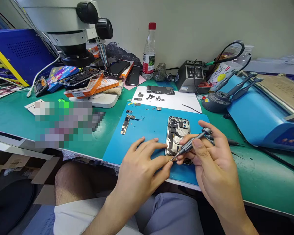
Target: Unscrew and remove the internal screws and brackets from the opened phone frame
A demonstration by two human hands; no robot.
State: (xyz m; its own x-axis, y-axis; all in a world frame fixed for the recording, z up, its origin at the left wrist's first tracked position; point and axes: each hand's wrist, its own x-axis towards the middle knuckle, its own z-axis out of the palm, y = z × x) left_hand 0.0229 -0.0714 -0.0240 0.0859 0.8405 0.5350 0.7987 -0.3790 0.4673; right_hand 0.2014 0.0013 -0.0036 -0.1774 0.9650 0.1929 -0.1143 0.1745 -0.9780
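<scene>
An opened phone (177, 132) lies face down on a blue mat (149, 127), its insides showing. My right hand (210, 156) is closed round a small grey screwdriver (192, 143), whose tip points down-left at the phone's lower edge. My left hand (143, 163) rests on the mat beside the phone, thumb and forefinger pinched together at the screwdriver's tip; what they hold, if anything, is too small to make out. A loose circuit board (125, 125) lies further left on the mat.
Small phone parts (149, 97) and a dark phone panel (160, 90) lie on white paper behind the mat. A microscope (73, 29) stands at back left above stacked phones. A water bottle (149, 50), a soldering station (189, 76) and a blue machine (259, 111) line the back and right.
</scene>
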